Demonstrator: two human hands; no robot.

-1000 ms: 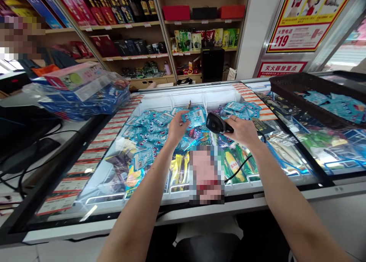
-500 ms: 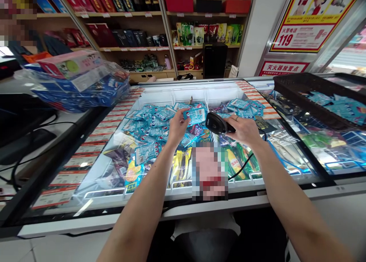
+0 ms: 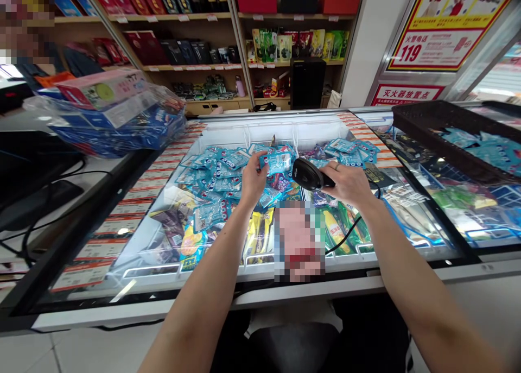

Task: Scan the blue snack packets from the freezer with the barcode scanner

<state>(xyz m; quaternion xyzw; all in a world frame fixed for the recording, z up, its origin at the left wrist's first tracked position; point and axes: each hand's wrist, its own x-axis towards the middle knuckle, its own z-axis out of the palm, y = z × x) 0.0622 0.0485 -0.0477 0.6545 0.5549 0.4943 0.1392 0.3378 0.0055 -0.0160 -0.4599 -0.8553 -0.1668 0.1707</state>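
Between the thumb and fingers of my left hand (image 3: pixel 255 176) is a light blue packet (image 3: pixel 277 162), held up with its printed side toward the scanner. My right hand (image 3: pixel 345 182) is wrapped round the handle of a black barcode scanner (image 3: pixel 306 174). The scanner's head points left, a short gap from the packet. A black cable (image 3: pixel 345 238) runs down from the scanner below my right wrist. Under my hands, many similar blue packets (image 3: pixel 222 184) lie heaped over the glass-topped freezer (image 3: pixel 260 127); a smaller pile (image 3: pixel 350 151) lies at the back right.
A plastic-wrapped stack of boxes (image 3: pixel 118 109) stands at the left. On the right, a dark brown basket (image 3: pixel 451 139) contains more blue packets. Shelves (image 3: pixel 187 67) line the back. A blurred pinkish patch (image 3: pixel 299 240) covers the freezer's front middle. Another person is at the far left.
The packet in my left hand has tilted slightly, with its printed face more level. My right hand and the scanner stay almost in place. The view has shifted slightly.
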